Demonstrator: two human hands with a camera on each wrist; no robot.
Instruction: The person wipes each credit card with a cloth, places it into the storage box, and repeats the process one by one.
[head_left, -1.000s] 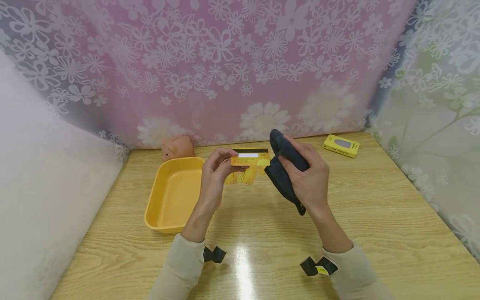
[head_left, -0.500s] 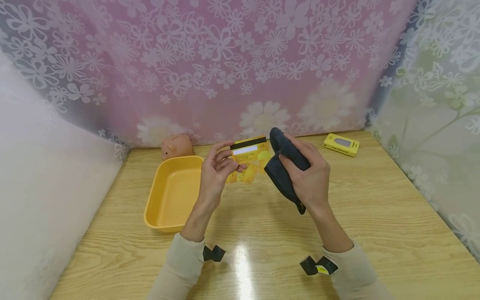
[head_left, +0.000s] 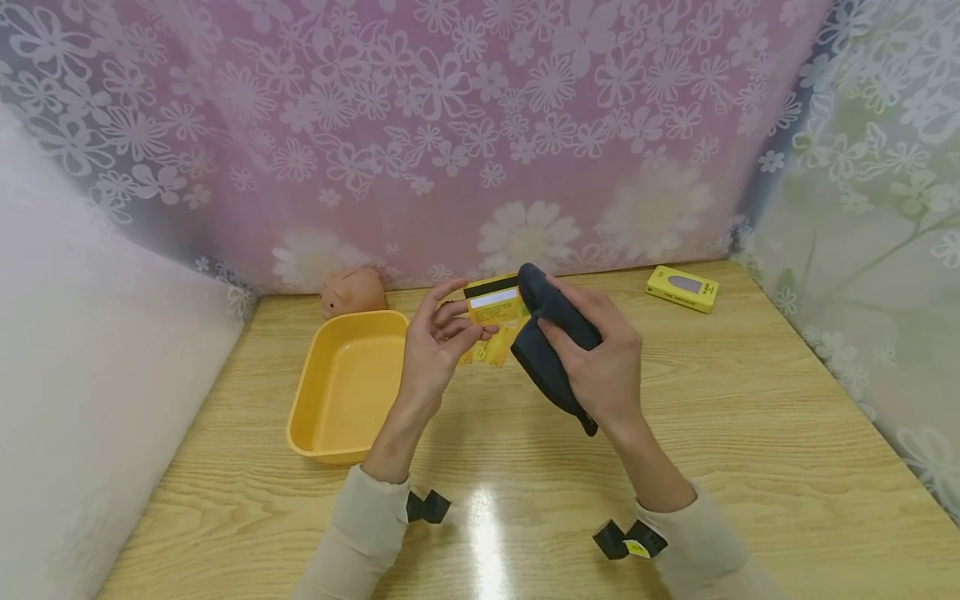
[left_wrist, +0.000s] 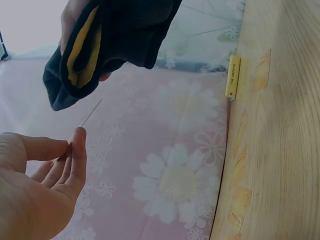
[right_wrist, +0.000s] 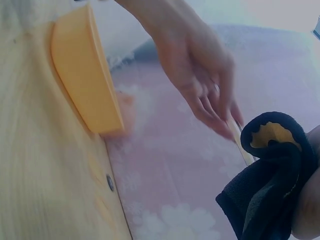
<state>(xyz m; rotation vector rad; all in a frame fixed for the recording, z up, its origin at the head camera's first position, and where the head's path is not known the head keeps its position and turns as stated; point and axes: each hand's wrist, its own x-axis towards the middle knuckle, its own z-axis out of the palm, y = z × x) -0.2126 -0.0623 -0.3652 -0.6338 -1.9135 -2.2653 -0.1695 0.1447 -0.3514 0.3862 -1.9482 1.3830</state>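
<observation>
Between thumb and fingers my left hand point(head_left: 429, 354) pinches a yellow bank-style card point(head_left: 491, 307), its black stripe and white strip facing me. To the right, my right hand point(head_left: 609, 362) grips a folded dark navy cloth point(head_left: 557, 346). Its curled opening shows a yellow inside in the left wrist view, where the card appears almost edge-on. The cloth's left edge covers the card's right end in the head view; whether they touch, I cannot tell. Below the held card, several yellow cards point(left_wrist: 239, 210) lie on the table, partly hidden in the head view.
At the left stands an orange-yellow plastic bin point(head_left: 300, 408), with a pink piggy bank point(head_left: 357, 292) behind it. A small yellow box point(head_left: 682, 290) lies at the table's back right. Flowered curtain point(head_left: 480, 167) hangs along the back edge. A small dark round thing point(right_wrist: 110, 183) shows near the table edge.
The card has tilted from nearly edge-on to facing me. My right hand has moved left with the cloth, which now overlaps the card's right end.
</observation>
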